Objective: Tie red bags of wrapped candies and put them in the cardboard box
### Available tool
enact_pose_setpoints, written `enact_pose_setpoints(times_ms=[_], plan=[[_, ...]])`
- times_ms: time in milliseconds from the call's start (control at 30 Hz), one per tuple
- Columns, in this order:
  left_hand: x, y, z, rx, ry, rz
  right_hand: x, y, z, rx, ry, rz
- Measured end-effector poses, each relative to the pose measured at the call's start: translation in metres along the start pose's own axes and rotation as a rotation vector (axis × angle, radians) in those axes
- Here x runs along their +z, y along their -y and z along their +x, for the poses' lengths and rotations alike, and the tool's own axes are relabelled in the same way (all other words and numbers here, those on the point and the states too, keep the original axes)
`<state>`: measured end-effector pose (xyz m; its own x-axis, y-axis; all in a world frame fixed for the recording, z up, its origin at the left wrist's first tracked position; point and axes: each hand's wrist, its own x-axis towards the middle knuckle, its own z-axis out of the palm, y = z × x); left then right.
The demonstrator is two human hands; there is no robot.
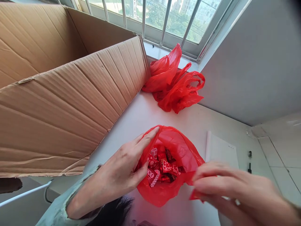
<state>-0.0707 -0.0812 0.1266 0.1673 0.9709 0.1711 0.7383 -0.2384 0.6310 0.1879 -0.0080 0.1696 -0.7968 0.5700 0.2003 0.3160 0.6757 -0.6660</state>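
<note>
A thin red plastic bag [181, 141] stands with its mouth open on the white tabletop in front of me. Several small red packets with white and pink patterns [169, 168] lie inside it; their contents do not show. My left hand [133, 164] grips the bag's left rim, with the thumb inside the mouth and the fingers along the edge. On the right side, my right hand [232, 188], blurred by motion, pinches a gathered part of the same bag. A bit of red plastic sticks out below its fingers.
A large open cardboard box [94, 91] takes up the left side. Crumpled red plastic bags [176, 84] lie beyond, beside the box's corner and near the barred window [164, 25]. A flat white object [221, 149] lies at the right, near the wall [246, 72].
</note>
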Motion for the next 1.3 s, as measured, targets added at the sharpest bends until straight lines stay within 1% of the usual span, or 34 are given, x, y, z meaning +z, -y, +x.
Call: enact_pose_setpoints(times_ms=[33,67,100,133,167,200,233,267,333,400,433,533,600,633,700,767,800,833,867,900,967,1000,1067,1133,1267,1300], plan=[[0.0,0.0,0.0,0.016,-0.001,0.005,0.015,0.007,0.005,0.014,0.047,-0.048],[-0.001,0.0,-0.001,0.031,-0.001,0.014,0.033,0.009,0.012,0.028,0.102,-0.165],[-0.003,0.001,-0.003,0.043,-0.001,0.029,0.051,0.006,0.02,0.097,0.117,-0.298],[-0.004,0.001,-0.004,0.047,0.004,0.05,0.068,-0.002,0.027,0.166,0.148,-0.409],[-0.006,0.002,-0.006,0.05,0.014,0.075,0.083,-0.012,0.033,0.235,0.217,-0.469],[-0.008,0.002,-0.008,0.054,0.023,0.1,0.095,-0.022,0.037,0.307,0.254,-0.538],[-0.01,0.002,-0.01,0.059,0.034,0.122,0.105,-0.032,0.039,0.35,0.269,-0.604],[-0.012,0.003,-0.012,0.063,0.044,0.139,0.114,-0.04,0.038,0.34,0.264,-0.646],[-0.014,0.003,-0.016,0.069,0.052,0.156,0.125,-0.05,0.031,0.263,0.18,-0.7],[-0.017,0.003,-0.019,0.066,0.032,0.18,0.133,-0.053,0.018,0.176,0.107,-0.687],[-0.018,0.003,-0.02,0.065,0.02,0.198,0.135,-0.053,0.01,0.151,0.1,-0.661],[-0.019,0.004,-0.024,0.07,-0.007,0.249,0.138,-0.057,-0.017,0.077,0.15,-0.532],[-0.018,0.005,-0.027,0.068,0.003,0.254,0.141,-0.065,-0.032,0.003,0.129,-0.448],[-0.016,0.005,-0.027,0.063,0.009,0.249,0.144,-0.07,-0.038,-0.04,0.087,-0.41],[-0.014,0.005,-0.028,0.055,0.021,0.228,0.152,-0.076,-0.041,-0.092,-0.07,-0.364],[-0.012,0.004,-0.026,0.054,0.025,0.209,0.163,-0.076,-0.036,-0.064,-0.215,-0.385],[-0.011,0.003,-0.025,0.051,0.023,0.205,0.168,-0.074,-0.03,-0.032,-0.241,-0.418],[-0.011,0.003,-0.024,0.05,0.016,0.204,0.173,-0.071,-0.024,-0.013,-0.227,-0.449],[-0.011,0.003,-0.023,0.048,0.008,0.206,0.176,-0.068,-0.018,-0.009,-0.173,-0.47],[-0.012,0.003,-0.023,0.043,-0.002,0.21,0.178,-0.064,-0.013,-0.028,-0.091,-0.471],[-0.013,0.004,-0.024,0.038,-0.015,0.224,0.18,-0.058,-0.007,-0.089,0.049,-0.413],[-0.014,0.004,-0.025,0.036,-0.014,0.23,0.18,-0.056,-0.005,-0.112,0.087,-0.363],[-0.014,0.006,-0.028,0.029,-0.004,0.234,0.176,-0.055,-0.003,-0.116,0.085,-0.271],[-0.012,0.006,-0.031,0.025,0.009,0.222,0.17,-0.056,0.001,-0.086,0.066,-0.254],[-0.011,0.008,-0.034,0.015,0.028,0.208,0.161,-0.059,0.017,-0.043,0.189,-0.42],[-0.011,0.008,-0.034,0.014,0.026,0.213,0.161,-0.061,0.02,-0.032,0.187,-0.463]])
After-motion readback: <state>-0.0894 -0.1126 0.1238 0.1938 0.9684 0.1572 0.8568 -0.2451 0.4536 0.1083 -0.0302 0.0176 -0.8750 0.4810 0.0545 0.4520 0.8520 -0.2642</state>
